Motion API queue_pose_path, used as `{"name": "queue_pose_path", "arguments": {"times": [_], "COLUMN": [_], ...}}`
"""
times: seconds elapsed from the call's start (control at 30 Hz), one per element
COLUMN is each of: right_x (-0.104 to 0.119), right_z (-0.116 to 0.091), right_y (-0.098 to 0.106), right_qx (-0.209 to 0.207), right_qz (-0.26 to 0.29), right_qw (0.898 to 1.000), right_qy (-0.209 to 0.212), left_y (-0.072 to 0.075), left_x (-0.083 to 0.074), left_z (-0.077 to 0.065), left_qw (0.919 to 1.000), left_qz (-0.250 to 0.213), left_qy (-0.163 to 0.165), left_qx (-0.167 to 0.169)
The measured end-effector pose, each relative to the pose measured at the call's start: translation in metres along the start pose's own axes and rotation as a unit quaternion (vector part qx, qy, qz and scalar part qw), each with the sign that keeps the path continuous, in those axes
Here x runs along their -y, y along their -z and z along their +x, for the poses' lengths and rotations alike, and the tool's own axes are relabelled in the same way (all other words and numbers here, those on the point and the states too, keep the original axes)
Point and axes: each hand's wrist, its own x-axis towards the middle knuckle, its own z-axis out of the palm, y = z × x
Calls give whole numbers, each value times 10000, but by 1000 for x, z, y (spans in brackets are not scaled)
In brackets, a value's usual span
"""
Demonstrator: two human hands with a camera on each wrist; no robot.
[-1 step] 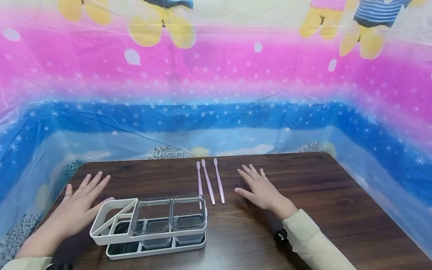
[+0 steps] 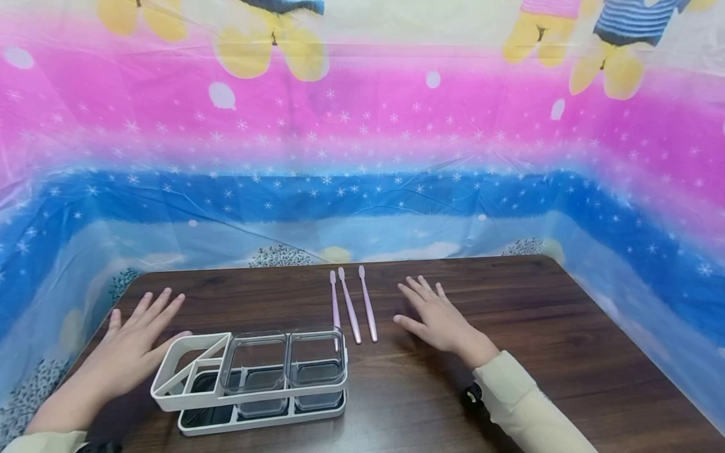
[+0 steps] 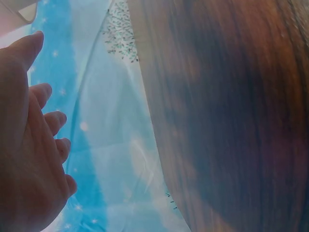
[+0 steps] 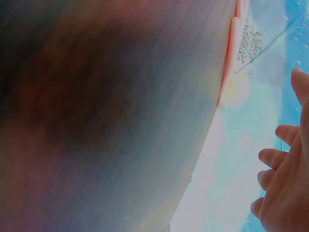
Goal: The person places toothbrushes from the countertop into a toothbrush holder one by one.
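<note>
My left hand (image 2: 127, 352), fingers spread and holding nothing, is beside the left end of a white two-tier organizer rack (image 2: 283, 391). The thumb is close to the rack's rim; whether they touch I cannot tell. Two clear cups sit in the rack's right-hand openings, and slanted dividers split its left end. Behind its right end lie three pink toothbrushes (image 2: 368, 305), heads toward the far edge; the leftmost is partly behind a cup. To their right is my right hand (image 2: 442, 324), fingers extended and holding nothing. Both wrist views show fingers and palm with nothing held.
All of this is on a dark brown wooden table (image 2: 544, 352) with rounded far corners. A pink and blue patterned cloth (image 2: 385, 189) hangs behind the table and around both sides. Dark wrist straps (image 2: 472, 396) show near the light sleeves (image 2: 510, 384).
</note>
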Motion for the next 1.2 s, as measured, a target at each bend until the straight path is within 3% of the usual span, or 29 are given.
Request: {"name": "queue_pose_path", "arguments": {"times": [0.2, 0.47, 0.6, 0.7, 0.77, 0.83, 0.93, 1.03, 1.07, 1.2], "right_x": [1, 3, 7, 10, 13, 15, 19, 21, 22, 25], "right_z": [0, 8, 18, 27, 33, 40, 50, 59, 62, 71], "right_y": [-1, -1, -2, -4, -5, -7, -10, -14, -16, -22], "right_qx": [-51, -629, -732, -620, -507, -397, -263, -135, -113, 12], "right_qz": [73, 231, 503, 1040, 1504, 1907, 2272, 2394, 2428, 2576], "right_qw": [10000, 9975, 9954, 9912, 9846, 9766, 9665, 9616, 9601, 9544], "right_qy": [-26, -229, -356, -544, -731, -916, -1165, -1338, -1381, -1506], "left_y": [-2, 1, 2, -1, -3, -6, -7, -9, -10, -12], "left_x": [3, 7, 11, 15, 16, 18, 17, 15, 14, 8], "left_z": [-2, -7, -14, -21, -24, -27, -28, -29, -28, -28], "left_qw": [9999, 9937, 9822, 9678, 9527, 9257, 8711, 8195, 8083, 7885], "left_qz": [-102, -1081, -1867, -2485, -2861, -3336, -4283, -5032, -5164, -5402], "left_qy": [-15, -94, 152, -174, -802, -1603, -2368, -2740, -2819, -2880], "left_qx": [-85, -278, -117, -352, -638, -784, -403, 102, 218, 601]}}
